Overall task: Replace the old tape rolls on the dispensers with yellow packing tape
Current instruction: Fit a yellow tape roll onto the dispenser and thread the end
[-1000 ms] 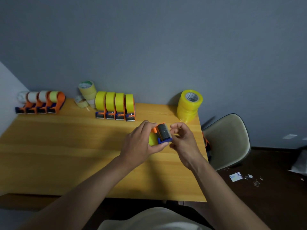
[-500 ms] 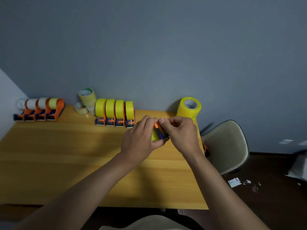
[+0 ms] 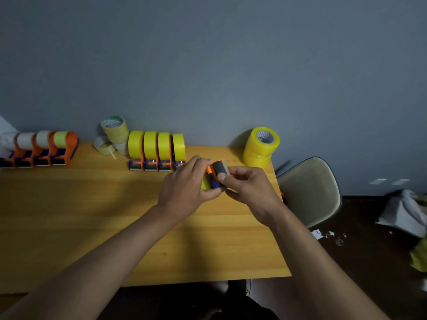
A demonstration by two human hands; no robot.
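Head view: left hand [image 3: 184,190] grip wrapped around tape dispenser [image 3: 215,175]; right hand [image 3: 248,188] grip pinches its near end.

right hand [image 3: 248,189] drawn back, dispenser [image 3: 216,175] uncovered

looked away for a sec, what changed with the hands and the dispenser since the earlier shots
The right hand closed onto the orange-and-blue tape dispenser half a second ago, and now has drawn back a little, fingertips still at its front end. The left hand keeps gripping it. The rows along the wall stayed put.
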